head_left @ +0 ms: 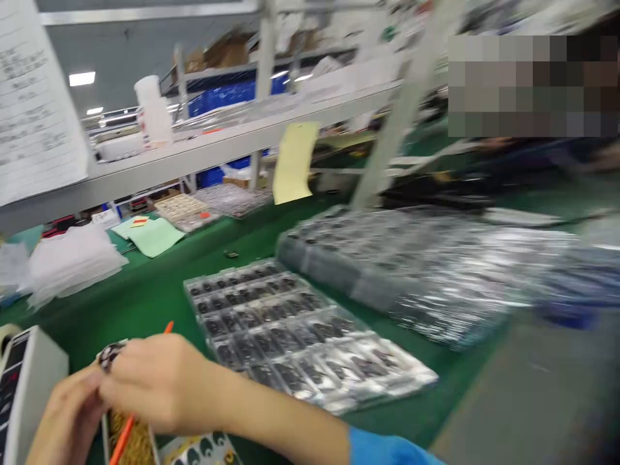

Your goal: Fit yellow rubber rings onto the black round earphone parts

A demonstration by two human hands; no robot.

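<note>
Green workbench [159,290] under grey shelving [203,152]. Stacked clear trays [416,271], blurred. Single tray of dark parts [300,336] just right of the hands. Right hand [159,384] and left hand [68,420], fingers pinched together on a small dark patterned part [109,354], bottom left, over an orange-handled tool [123,436].

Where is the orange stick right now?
In the head view the orange stick is at the lower left, passing under the right hand, its tip poking out above it, beside the left hand and the clear parts tray.
</note>
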